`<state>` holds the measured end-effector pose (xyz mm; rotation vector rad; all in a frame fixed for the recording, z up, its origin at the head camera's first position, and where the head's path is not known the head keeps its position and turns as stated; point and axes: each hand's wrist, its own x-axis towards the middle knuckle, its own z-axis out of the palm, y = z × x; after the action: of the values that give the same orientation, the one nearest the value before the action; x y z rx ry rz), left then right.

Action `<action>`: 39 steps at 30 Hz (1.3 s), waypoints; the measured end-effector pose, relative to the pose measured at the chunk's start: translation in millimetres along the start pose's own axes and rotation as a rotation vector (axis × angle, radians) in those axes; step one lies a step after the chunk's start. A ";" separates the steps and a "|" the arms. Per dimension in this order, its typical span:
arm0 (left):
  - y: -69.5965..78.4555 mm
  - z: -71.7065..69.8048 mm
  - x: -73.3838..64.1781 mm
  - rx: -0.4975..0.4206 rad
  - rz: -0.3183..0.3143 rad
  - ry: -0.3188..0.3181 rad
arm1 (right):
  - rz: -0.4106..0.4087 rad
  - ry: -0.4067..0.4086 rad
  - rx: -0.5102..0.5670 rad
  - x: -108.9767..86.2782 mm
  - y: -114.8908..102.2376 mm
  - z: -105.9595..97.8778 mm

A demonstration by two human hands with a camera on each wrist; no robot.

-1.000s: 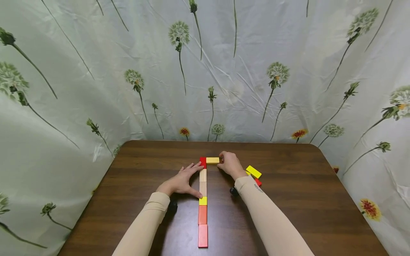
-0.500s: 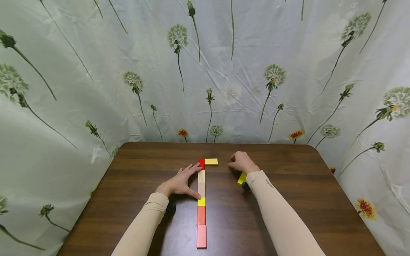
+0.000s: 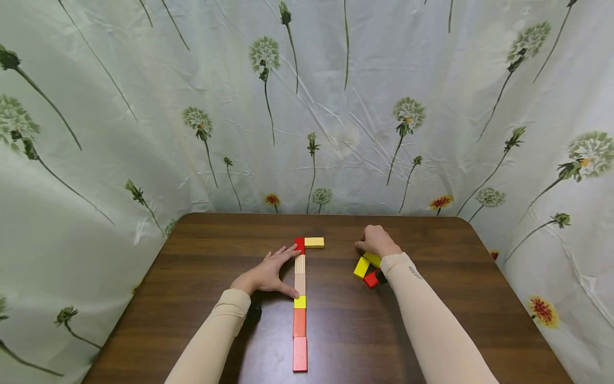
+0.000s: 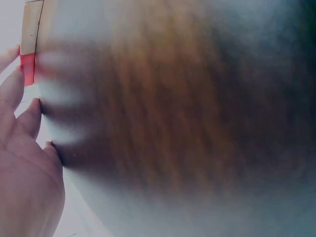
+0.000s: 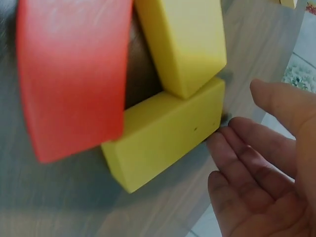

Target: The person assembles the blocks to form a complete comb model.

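A line of wooden blocks runs toward me in the head view: a red block (image 3: 300,243), pale wood blocks (image 3: 300,285), a small yellow block (image 3: 300,303), then an orange block (image 3: 299,323) and a pinkish-red block (image 3: 299,354). At its far end a light yellow block (image 3: 314,242) points right. My left hand (image 3: 264,276) spans the line, fingertips at the red block and thumb at the small yellow one. My right hand (image 3: 381,241) is beside two loose yellow blocks (image 5: 170,136) and a loose red block (image 5: 74,79); in the right wrist view its relaxed fingertips reach one yellow block's edge.
The brown wooden table (image 3: 216,240) ends at a far edge against a white flower-print curtain (image 3: 355,122). Dark wrist cameras sit under both wrists. The loose blocks lie close together, right of the line.
My right hand has left the light yellow block's right end and moved right to the loose blocks. My left hand has stayed on the line.
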<state>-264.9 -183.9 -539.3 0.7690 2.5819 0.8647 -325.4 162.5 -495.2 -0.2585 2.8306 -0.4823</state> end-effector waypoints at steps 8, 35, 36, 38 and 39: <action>-0.9 0.4 0.6 0.002 -0.013 -0.007 | 0.031 0.002 0.114 -10.7 16.1 -4.1; -5.1 2.3 1.9 0.008 0.008 -0.001 | 0.056 0.011 0.209 -41.8 55.3 -1.5; -5.2 2.3 1.9 0.008 0.007 0.000 | 0.056 0.014 0.211 -42.0 55.7 -1.3; -5.4 2.2 1.8 0.007 0.008 0.001 | 0.052 0.019 0.212 -42.2 55.9 -0.9; -5.4 2.0 1.4 0.006 0.009 0.003 | 0.050 0.021 0.213 -42.1 56.0 -0.8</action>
<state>-267.3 -185.8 -544.4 0.7822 2.5865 0.8617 -292.9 223.9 -504.6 -0.1413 2.7688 -0.7727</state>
